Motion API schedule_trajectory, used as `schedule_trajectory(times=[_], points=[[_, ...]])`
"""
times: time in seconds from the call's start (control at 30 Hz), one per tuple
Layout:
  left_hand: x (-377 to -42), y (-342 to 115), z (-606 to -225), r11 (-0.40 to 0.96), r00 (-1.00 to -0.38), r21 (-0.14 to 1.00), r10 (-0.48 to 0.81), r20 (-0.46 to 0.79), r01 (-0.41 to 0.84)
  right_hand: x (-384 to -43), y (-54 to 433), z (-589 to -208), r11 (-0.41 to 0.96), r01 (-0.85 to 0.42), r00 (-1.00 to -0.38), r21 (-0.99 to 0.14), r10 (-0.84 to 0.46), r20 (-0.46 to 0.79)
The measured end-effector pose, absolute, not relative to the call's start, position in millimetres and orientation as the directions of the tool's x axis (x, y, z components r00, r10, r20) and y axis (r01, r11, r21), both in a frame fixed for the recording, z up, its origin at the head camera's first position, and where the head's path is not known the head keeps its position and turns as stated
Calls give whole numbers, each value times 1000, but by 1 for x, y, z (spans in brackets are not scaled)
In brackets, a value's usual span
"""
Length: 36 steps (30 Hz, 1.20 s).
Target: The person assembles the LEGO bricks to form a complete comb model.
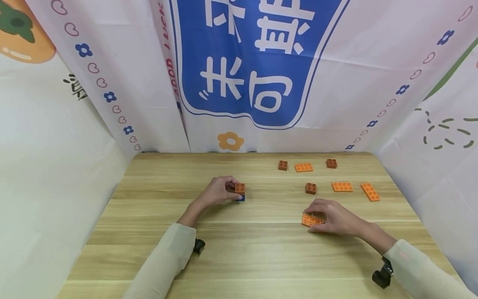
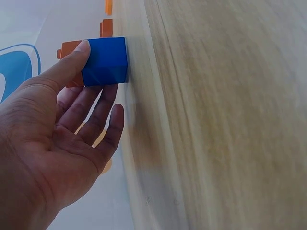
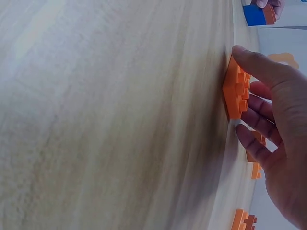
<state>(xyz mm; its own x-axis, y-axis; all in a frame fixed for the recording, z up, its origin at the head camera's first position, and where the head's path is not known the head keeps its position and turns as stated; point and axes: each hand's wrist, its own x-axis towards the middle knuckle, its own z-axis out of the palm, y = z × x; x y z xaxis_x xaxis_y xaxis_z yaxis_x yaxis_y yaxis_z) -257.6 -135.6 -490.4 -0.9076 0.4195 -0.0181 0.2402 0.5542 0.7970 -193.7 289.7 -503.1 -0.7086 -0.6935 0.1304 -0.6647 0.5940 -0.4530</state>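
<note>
My left hand holds a small stack left of the table's middle, thumb on the near side and fingers behind. The stack is a reddish-brown studded building brick on top of a blue brick. Farther right, my right hand pinches a flat orange building brick with two rows of studs, low at the tabletop. In the right wrist view, the thumb lies against one edge of this orange brick, with the fingers partly hidden behind it.
Beyond my right hand lie three reddish-brown bricks, one nearest the hand, and three flat orange bricks, one in the middle. A printed cloth hangs behind the wooden table.
</note>
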Motion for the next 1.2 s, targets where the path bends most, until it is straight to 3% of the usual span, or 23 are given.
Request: schedule_trajectory(times=[0.6,1.2], points=[[-260,-137,-494,526,-907,817,420,-6,238,-198,284,-505,554,-680,-684,-481,-715,144],[-261,-138,-492,517,-898,821,439,-12,242,-212,254,-490,544,-749,-641,-377,-740,206]])
